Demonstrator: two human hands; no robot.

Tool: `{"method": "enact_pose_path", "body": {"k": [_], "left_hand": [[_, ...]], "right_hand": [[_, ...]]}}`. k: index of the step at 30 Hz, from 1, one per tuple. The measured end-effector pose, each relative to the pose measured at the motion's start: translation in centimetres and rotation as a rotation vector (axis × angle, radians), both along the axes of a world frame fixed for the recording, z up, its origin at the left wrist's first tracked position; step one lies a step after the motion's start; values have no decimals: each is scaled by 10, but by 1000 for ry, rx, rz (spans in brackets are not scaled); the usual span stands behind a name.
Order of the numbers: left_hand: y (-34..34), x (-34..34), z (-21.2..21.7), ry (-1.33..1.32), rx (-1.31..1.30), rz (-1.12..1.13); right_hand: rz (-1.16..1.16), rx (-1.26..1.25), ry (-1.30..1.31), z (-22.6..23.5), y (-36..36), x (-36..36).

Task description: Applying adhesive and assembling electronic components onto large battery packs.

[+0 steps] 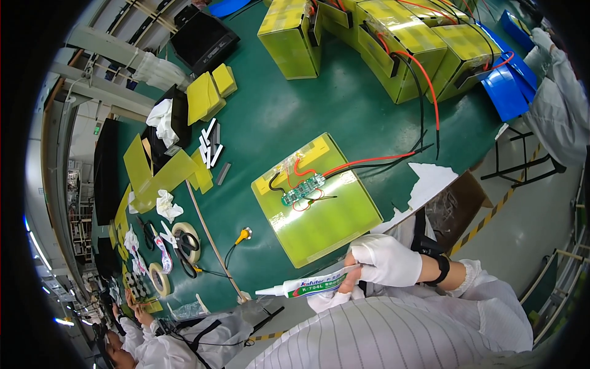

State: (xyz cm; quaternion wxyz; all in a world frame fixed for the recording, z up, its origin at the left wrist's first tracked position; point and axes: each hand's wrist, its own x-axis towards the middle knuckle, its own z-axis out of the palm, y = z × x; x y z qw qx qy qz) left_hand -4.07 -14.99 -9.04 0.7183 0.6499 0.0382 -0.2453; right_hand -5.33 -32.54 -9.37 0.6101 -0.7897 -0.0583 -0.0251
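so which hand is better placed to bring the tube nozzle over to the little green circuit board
Right. The right hand, in a white glove, grips the back of the white tube and lies nearer the circuit board. The left hand sits under the tube, mostly hidden, only supporting it.

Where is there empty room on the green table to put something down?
Bare green mat lies between the flat pack and the yellow blocks. Another patch sits between the pack and the long stick. The left edge by the tape rolls is crowded.
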Motion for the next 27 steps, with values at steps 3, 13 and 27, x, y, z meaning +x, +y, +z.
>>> {"method": "enact_pose_path", "body": {"k": [3,13,27], "left_hand": [[10,-3,-17,-40,-1,-23],[13,2,-21,-328,235,-138],[-14,10,29,93,470,-55]], "right_hand": [[-45,41,-44,5,4,3],[-147,-3,11,2,14,-4],[51,-41,-48,3,-2,-1]]}}
